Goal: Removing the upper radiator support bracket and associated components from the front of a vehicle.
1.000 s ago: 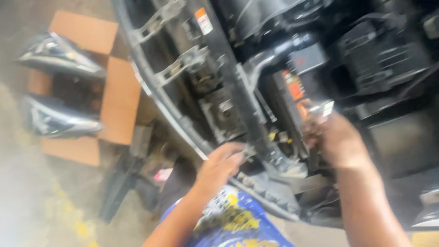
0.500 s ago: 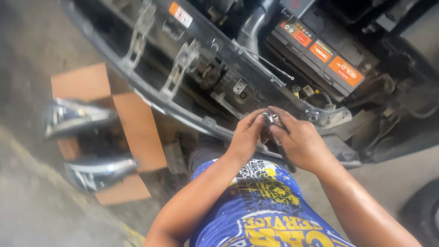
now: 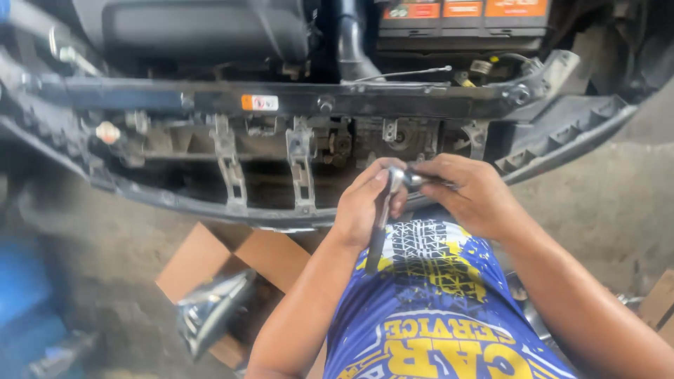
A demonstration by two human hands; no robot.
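Concrete floor w/ cardboard (image 3: 210,261); left hand (image 3: 363,207) & right hand (image 3: 469,193) grip chrome ratchet (image 3: 382,210).

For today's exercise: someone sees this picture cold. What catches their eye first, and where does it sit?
At centre, the left hand and right hand meet around a metal ratchet wrench above a blue and yellow shirt. Across the top runs a stripped car front with orange-labelled battery. Lower left, a headlight lies on cardboard.
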